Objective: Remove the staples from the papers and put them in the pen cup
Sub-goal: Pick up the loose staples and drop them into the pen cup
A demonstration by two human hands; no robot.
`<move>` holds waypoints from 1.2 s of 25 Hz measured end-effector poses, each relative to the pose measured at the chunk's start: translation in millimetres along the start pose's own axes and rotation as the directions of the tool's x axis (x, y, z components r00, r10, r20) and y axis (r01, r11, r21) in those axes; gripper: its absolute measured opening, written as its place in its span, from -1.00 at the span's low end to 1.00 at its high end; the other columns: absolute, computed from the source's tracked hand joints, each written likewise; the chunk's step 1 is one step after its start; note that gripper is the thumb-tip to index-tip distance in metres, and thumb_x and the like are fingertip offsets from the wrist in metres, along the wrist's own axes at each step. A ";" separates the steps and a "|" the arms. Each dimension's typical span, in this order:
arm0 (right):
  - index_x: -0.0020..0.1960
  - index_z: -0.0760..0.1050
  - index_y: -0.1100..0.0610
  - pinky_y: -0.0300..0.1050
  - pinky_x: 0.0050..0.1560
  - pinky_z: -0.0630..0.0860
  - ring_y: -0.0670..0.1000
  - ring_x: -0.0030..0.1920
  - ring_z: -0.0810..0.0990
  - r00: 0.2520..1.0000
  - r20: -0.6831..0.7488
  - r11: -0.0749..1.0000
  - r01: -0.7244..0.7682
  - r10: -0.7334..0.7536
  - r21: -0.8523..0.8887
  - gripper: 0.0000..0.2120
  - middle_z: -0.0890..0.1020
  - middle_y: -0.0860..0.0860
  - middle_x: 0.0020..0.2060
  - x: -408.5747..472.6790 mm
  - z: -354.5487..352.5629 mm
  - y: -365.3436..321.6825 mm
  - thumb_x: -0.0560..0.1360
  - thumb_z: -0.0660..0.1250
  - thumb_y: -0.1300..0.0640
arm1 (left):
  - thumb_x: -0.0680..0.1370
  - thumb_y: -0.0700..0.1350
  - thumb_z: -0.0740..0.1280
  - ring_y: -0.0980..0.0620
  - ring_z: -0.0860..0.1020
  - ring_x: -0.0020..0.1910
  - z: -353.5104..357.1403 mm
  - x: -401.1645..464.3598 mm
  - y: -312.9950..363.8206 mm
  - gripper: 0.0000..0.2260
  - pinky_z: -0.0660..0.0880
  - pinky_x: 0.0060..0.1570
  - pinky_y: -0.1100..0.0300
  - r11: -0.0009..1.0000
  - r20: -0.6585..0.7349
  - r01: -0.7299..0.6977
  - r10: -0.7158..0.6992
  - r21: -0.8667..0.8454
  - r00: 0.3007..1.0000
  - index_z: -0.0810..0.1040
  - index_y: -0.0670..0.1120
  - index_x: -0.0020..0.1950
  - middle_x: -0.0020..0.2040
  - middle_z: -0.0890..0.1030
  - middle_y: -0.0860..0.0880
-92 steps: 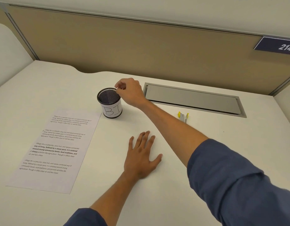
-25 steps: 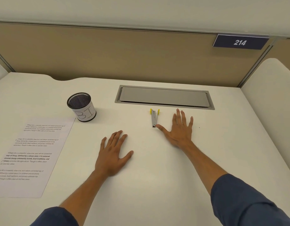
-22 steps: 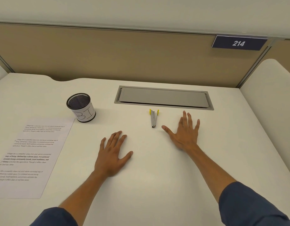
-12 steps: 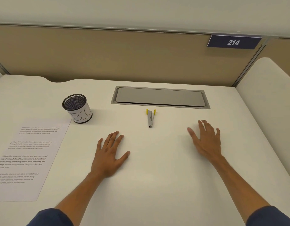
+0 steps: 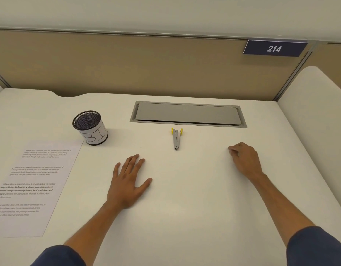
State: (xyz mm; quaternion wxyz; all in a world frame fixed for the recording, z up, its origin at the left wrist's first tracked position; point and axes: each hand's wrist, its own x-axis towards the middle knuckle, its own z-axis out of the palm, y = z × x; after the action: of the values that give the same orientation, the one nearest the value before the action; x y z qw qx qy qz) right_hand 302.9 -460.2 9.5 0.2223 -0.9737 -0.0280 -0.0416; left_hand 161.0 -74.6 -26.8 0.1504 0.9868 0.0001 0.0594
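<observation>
left hand (image 5: 127,183) lies flat on the tabletop (image 5: 185,208) near the middle, fingers straight and slightly spread, holding nothing. right hand (image 5: 244,160) rests toward the right edge with fingers curled in, fingertips (image 5: 231,150) bunched on the surface around a tiny speck; looks like a pinch on a loose staple, but it is too small to be sure. paper (image 5: 31,187) lies at the left edge, flat, with printed text; i cannot make out any staples on it. cup (image 5: 90,127) stands upright just beyond the paper's far right corner, mesh, labelled, well apart from both hands. staple remover (image 5: 176,139) lies between the hands, toward the back edge, just in front of the grey cable hatch (image 5: 187,114), untouched.

step in hand, as i judge it: picking a stray staple off the desk. next move calls for lifting the pinch cleanly and carrying it across the desk to the cup, then releasing over the open mouth. the bit is tiny, so it is easy to drop on the way.
</observation>
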 end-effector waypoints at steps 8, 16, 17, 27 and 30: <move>-0.04 0.69 0.14 -0.03 -0.01 0.52 0.10 -0.06 0.62 0.997 -0.018 0.993 -0.070 0.072 0.097 -0.84 0.70 0.07 -0.08 2.7 -5.0 -0.3 0.51 0.32 0.21 | 0.54 0.37 0.00 0.14 0.01 0.58 -0.1 0.2 -0.7 -0.36 -0.11 0.54 -0.04 1.000 0.016 0.007 -0.007 0.004 1.000 0.18 0.11 0.55 0.60 0.10 0.12; 0.03 0.67 0.14 -0.04 0.03 0.51 0.11 -0.02 0.62 0.998 0.010 0.995 -0.061 0.061 0.085 -0.83 0.69 0.06 -0.07 5.5 -6.1 -4.9 0.53 0.31 0.16 | 0.53 0.37 -0.01 0.16 -0.01 0.57 -0.4 0.5 -0.3 -0.36 -0.12 0.54 -0.03 1.000 0.022 0.011 -0.011 0.005 1.000 0.16 0.12 0.56 0.60 0.09 0.13; 0.00 0.67 0.14 -0.04 -0.01 0.51 0.13 -0.04 0.62 0.998 0.026 0.997 -0.056 0.055 0.051 -0.83 0.69 0.06 -0.08 6.4 -5.8 -5.2 0.53 0.31 0.17 | 0.53 0.37 -0.02 0.16 -0.01 0.58 -0.7 0.4 -0.5 -0.36 -0.12 0.54 -0.03 1.000 0.022 0.012 -0.012 0.006 1.000 0.16 0.12 0.56 0.60 0.09 0.13; -0.23 0.51 0.14 -0.14 -0.30 0.29 0.11 -0.28 0.46 0.995 0.092 0.900 0.011 0.032 -0.437 -0.79 0.59 0.06 -0.23 13.7 -8.5 -28.3 0.45 0.16 0.35 | 0.54 0.37 -0.01 0.13 0.03 0.58 0.1 -0.1 -0.1 -0.35 -0.11 0.53 -0.04 1.000 0.011 0.006 -0.006 -0.008 1.000 0.18 0.10 0.56 0.60 0.10 0.11; -0.10 0.50 0.15 -0.15 -0.29 0.23 0.07 -0.22 0.45 0.985 0.173 0.763 0.117 -0.008 -0.636 -0.81 0.55 0.05 -0.12 11.2 -9.6 -36.1 0.47 0.18 0.37 | 0.54 0.37 -0.01 0.13 0.01 0.58 -0.4 0.2 -0.4 -0.35 -0.12 0.54 -0.03 1.000 0.015 0.005 -0.005 -0.005 1.000 0.17 0.10 0.56 0.60 0.10 0.11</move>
State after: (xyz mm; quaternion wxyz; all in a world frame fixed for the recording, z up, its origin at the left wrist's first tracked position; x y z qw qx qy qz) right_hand 310.8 -431.4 34.7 -0.1293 -0.9894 -0.0622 0.0220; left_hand 161.2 -74.1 -26.5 0.1530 0.9869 0.0014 0.0516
